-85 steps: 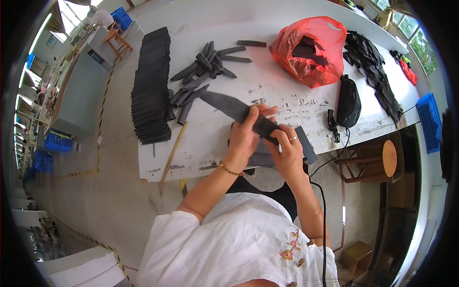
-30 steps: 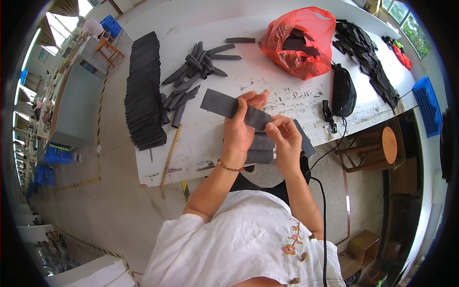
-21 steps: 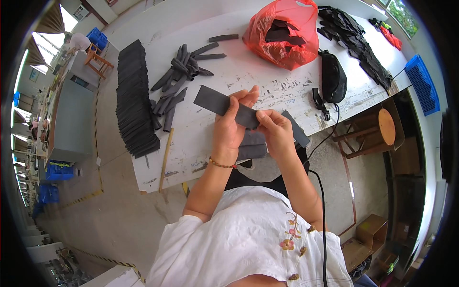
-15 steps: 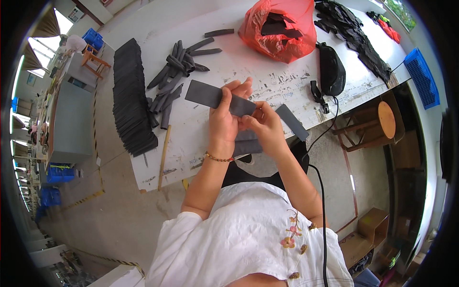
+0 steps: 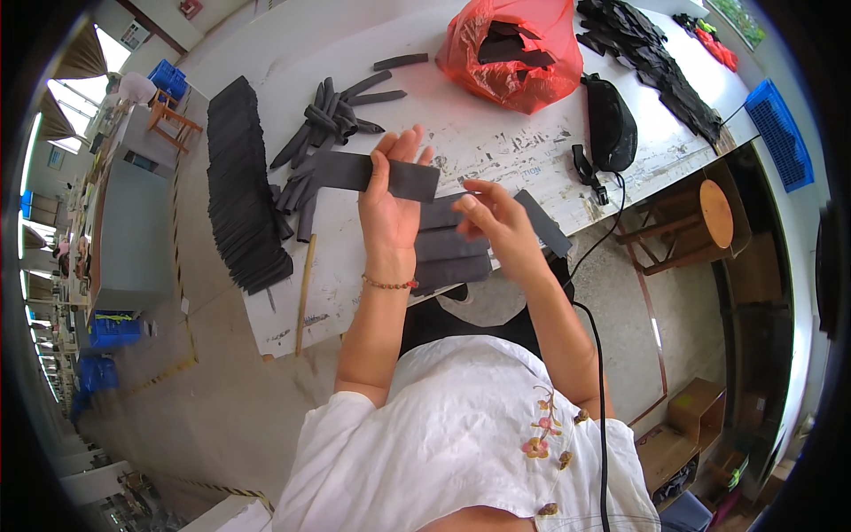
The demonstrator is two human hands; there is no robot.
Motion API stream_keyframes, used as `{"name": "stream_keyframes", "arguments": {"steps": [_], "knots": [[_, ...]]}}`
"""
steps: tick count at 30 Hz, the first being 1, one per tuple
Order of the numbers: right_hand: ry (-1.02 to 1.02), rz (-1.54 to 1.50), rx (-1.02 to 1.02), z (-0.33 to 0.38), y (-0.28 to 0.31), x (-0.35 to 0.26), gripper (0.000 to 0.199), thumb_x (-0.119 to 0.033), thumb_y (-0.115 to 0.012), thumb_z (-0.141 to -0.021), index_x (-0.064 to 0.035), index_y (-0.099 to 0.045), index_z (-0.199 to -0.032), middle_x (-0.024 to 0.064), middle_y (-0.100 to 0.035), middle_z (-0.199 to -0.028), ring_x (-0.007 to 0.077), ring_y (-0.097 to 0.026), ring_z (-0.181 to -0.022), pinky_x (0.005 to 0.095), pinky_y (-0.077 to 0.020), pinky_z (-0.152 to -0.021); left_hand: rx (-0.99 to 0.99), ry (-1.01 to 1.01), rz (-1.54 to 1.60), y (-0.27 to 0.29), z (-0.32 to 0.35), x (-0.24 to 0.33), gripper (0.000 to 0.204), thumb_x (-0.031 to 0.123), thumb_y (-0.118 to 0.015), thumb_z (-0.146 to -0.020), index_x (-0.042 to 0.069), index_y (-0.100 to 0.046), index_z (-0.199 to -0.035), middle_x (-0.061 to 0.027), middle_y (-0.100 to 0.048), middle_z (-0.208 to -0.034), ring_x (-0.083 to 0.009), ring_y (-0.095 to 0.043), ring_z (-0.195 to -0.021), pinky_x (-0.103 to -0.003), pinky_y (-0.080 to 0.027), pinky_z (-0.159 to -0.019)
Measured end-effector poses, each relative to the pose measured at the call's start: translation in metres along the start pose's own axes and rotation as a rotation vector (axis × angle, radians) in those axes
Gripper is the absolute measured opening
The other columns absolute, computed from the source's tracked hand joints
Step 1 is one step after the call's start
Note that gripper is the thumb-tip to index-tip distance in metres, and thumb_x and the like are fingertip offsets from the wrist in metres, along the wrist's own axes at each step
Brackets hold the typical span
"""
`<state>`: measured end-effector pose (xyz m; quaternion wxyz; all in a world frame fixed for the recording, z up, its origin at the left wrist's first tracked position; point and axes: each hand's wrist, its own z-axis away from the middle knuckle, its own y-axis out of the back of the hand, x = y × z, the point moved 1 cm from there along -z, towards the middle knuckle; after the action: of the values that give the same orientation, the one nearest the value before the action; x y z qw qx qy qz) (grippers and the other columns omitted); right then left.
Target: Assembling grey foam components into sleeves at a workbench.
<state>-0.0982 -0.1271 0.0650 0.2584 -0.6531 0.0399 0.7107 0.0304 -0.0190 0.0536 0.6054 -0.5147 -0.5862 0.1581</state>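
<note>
A flat black strip of material point(image 5: 409, 181) lies across the palm of my left hand point(image 5: 390, 217), its thumb pressed on top and its fingers behind. My right hand point(image 5: 503, 229) hovers just right of that strip's end, fingers curved and apart with nothing visible between them. Beneath it on the table, several black strips point(image 5: 452, 255) lie side by side near the front edge. Another flat strip point(image 5: 543, 223) rests at an angle to the right of that hand. Left of my hands is a loose pile of rolled black pieces point(image 5: 333, 113).
A long stack of black strips point(image 5: 238, 186) covers the white table's point(image 5: 496, 146) left end. Farther back stand a red plastic bag point(image 5: 554, 80) and a black pouch point(image 5: 612, 129). A thin stick point(image 5: 306, 293) lies near the front edge. A black cable point(image 5: 598, 355) hangs beside my right arm.
My right hand has let go of the strip's right end. My left hand has moved left with the strip, and more of the strips on the table now show.
</note>
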Motion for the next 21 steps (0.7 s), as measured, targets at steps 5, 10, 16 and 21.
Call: {"name": "stream_keyframes", "arguments": {"steps": [5, 10, 16, 21], "knots": [[0.362, 0.041, 0.133, -0.008, -0.017, 0.013, 0.016, 0.004, -0.064, -0.086, -0.0013, -0.069, -0.100, 0.0042, -0.062, -0.097, 0.0133, -0.061, -0.080, 0.0250, -0.0499, -0.067, 0.006, 0.107, -0.051, -0.020, 0.018, -0.010, 0.050, 0.044, -0.059, -0.092, 0.004, -0.051, -0.120, -0.0141, -0.059, -0.124, -0.0299, -0.050, -0.124, -0.049, -0.038, -0.106], [0.838, 0.562, 0.187, -0.005, 0.007, 0.013, 0.032, 0.013, -0.065, -0.076, -0.0045, -0.071, -0.101, 0.0080, -0.062, -0.098, 0.0182, -0.063, -0.086, 0.0258, -0.0502, -0.072, 0.336, 0.208, -0.153, 0.027, 0.033, 0.001, 0.049, 0.047, -0.063, -0.088, 0.004, -0.058, -0.112, -0.0089, -0.060, -0.112, -0.0212, -0.059, -0.106, -0.042, -0.053, -0.090], [0.635, 0.486, 0.202, -0.009, 0.021, 0.028, 0.032, 0.006, -0.060, -0.087, -0.0045, -0.064, -0.117, 0.0084, -0.064, -0.103, 0.0171, -0.062, -0.089, 0.0267, -0.0496, -0.079, 0.418, 0.133, -0.182, 0.034, 0.044, 0.011, 0.013, 0.014, -0.067, -0.090, 0.002, -0.063, -0.087, -0.0072, -0.064, -0.081, -0.0199, -0.066, -0.076, -0.036, -0.060, -0.074], [0.045, -0.037, 0.128, -0.010, 0.023, 0.042, 0.026, -0.013, -0.065, -0.091, 0.0058, -0.063, -0.108, 0.0048, -0.063, -0.088, 0.0117, -0.059, -0.075, 0.0240, -0.0484, -0.070, 0.399, 0.142, -0.269, 0.031, 0.050, 0.010, 0.014, 0.012, -0.065, -0.090, 0.000, -0.061, -0.084, -0.0094, -0.063, -0.081, -0.0219, -0.066, -0.073, -0.036, -0.060, -0.073]]}}
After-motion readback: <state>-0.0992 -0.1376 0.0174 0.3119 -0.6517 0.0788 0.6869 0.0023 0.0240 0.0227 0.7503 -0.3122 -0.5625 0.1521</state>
